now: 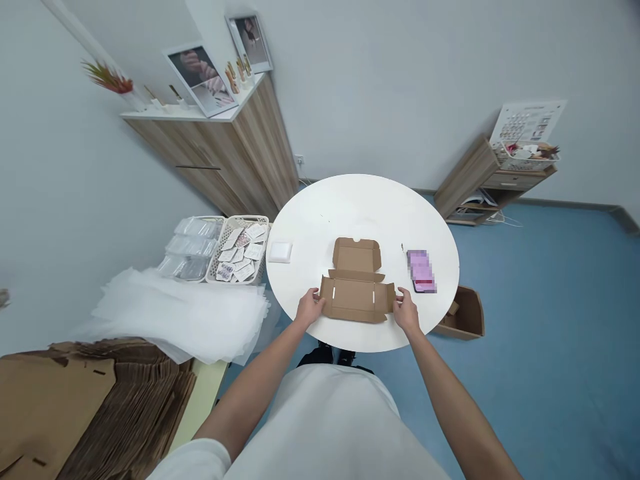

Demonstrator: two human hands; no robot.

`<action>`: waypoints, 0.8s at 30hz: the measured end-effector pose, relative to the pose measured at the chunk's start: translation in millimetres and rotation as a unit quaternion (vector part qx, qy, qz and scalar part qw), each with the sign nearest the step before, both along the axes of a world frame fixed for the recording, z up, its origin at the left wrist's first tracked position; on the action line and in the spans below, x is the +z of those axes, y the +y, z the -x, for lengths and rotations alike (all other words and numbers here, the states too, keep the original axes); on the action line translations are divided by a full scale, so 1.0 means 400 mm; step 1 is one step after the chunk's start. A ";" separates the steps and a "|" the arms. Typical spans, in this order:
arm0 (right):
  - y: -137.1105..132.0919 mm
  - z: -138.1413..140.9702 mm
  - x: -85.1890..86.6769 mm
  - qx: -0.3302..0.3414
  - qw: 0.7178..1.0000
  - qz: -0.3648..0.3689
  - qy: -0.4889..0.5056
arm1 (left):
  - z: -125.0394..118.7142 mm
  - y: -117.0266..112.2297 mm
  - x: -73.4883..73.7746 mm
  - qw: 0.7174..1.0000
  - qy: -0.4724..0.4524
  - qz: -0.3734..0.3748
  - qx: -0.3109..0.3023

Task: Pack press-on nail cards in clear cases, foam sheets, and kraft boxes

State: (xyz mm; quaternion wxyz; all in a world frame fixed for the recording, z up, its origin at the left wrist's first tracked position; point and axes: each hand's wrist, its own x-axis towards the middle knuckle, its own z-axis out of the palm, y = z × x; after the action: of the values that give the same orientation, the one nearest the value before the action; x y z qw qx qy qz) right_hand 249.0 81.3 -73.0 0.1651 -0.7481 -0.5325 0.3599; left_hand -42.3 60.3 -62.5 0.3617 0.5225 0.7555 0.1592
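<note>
An unfolded brown cardboard box (353,297) lies on the round white table (350,207), its lid panel spread toward the far side. At its left side flap, my left hand (310,309) pinches the edge between thumb and fingers. My right hand (406,312) grips the right side flap in the same way. Both side flaps look tilted up a little from the base. To the right of the box lies a phone (422,271) with a blurred pink screen. A small white packet (281,252) rests near the table's left edge.
Left of the table are a basket of printed cards (241,250), a basket of clear plastic packs (193,247), white foam sheets (185,310) and stacked flat cardboard (135,400). An open carton (465,313) stands on the floor at right. Wooden cabinets (260,147) line the wall.
</note>
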 end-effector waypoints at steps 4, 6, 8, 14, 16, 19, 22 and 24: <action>0.002 -0.005 -0.001 -0.004 0.998 -0.028 -0.049 | 0.003 -0.017 0.006 0.989 0.121 -0.074 -0.036; 0.016 -0.003 0.003 -0.002 0.995 -0.060 -0.084 | -0.001 -0.022 0.011 0.970 0.154 -0.132 -0.136; 0.041 0.006 0.011 0.011 0.992 -0.074 -0.102 | -0.010 -0.022 0.013 0.937 0.160 -0.166 -0.263; 0.134 0.060 0.043 0.077 0.992 -0.043 -0.087 | -0.052 -0.009 -0.007 0.875 0.184 -0.132 -0.429; 0.165 0.070 0.045 0.104 0.992 -0.032 -0.063 | -0.065 -0.008 -0.016 0.873 0.188 -0.118 -0.435; 0.211 0.073 0.034 0.121 0.993 -0.005 -0.007 | -0.081 -0.007 -0.026 0.875 0.196 -0.107 -0.430; 0.253 0.072 0.013 0.107 0.992 0.028 0.052 | -0.095 -0.004 -0.030 0.881 0.204 -0.096 -0.416; 0.275 0.072 -0.004 0.105 0.990 0.042 0.088 | -0.103 0.001 -0.029 0.885 0.208 -0.091 -0.406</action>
State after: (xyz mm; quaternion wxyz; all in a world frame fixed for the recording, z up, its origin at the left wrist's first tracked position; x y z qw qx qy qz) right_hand 220.1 191.4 -74.4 0.1410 -0.6601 -0.5756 0.4616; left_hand -0.9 60.6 -74.1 0.1802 0.8356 0.5169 -0.0458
